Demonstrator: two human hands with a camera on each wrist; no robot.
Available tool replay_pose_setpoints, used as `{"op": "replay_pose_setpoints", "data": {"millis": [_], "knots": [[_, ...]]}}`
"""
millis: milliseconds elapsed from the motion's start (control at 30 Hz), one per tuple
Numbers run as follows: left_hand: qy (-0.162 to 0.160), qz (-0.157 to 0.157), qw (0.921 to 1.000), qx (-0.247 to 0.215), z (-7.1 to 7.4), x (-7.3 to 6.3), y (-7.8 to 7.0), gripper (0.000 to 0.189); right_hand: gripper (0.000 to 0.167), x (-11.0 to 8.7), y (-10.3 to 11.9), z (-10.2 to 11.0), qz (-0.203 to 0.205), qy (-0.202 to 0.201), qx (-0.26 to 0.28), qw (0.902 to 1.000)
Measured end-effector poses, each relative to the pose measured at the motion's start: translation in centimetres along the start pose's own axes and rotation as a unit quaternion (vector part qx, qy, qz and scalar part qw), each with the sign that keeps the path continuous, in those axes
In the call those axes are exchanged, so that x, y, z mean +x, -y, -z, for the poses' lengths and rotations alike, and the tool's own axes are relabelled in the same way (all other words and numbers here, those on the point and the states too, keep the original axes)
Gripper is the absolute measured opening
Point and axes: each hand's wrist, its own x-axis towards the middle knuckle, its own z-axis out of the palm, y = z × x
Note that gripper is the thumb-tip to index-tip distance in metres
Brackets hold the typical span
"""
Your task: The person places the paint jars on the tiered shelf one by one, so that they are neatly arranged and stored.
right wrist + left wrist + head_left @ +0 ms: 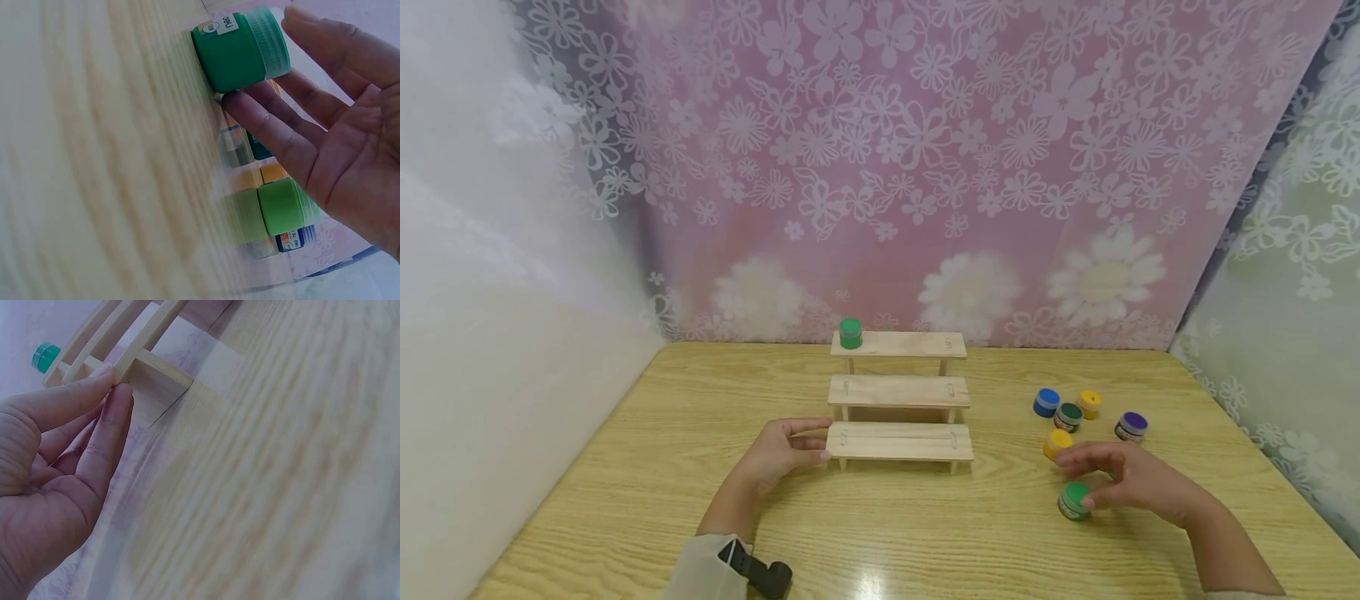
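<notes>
My left hand (782,454) pinches the left end of the lowest step of a three-tier wooden stand (898,442); in the left wrist view, thumb and fingertips meet at that step's corner. One green paint jar (851,333) sits at the left of the top step. On the table at the right, my right hand (1131,479) is around another green paint jar (1074,502), its thumb by the lid. The right wrist view shows this jar (234,53) standing between the spread thumb and fingers, which are not closed on it. A light green jar (284,206) stands beyond.
Behind the right hand are a yellow jar (1057,443), a blue jar (1047,402), a dark green jar (1068,417), a second yellow jar (1089,404) and a purple jar (1131,426). Flowered cloth (887,167) hangs behind the wooden table (700,400).
</notes>
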Motion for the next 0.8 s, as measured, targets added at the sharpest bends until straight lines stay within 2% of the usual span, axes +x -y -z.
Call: {"op": "replay_pose_setpoints", "data": {"millis": [200, 433, 700, 800], "knots": [[0.0, 0.002, 1.0, -0.002, 0.0, 0.0, 0.2, 0.055, 0.044, -0.1, -0.1, 0.3, 0.005, 0.029, -0.01, 0.9995], [0.002, 0.001, 0.9999, -0.01, 0.0, 0.0, 0.2, 0.056, 0.041, -0.3, -0.3, 0.6, -0.01, 0.052, 0.016, 0.9985], [0.003, 0.0, 0.9999, -0.016, 0.0, 0.0, 0.2, 0.057, 0.038, 0.6, 0.0, 0.3, -0.034, 0.019, -0.044, 0.9983], [0.005, 0.0, 0.9998, -0.019, 0.0, 0.0, 0.2, 0.057, 0.038, 1.1, 0.3, 0.1, -0.043, 0.007, -0.051, 0.9977]]}}
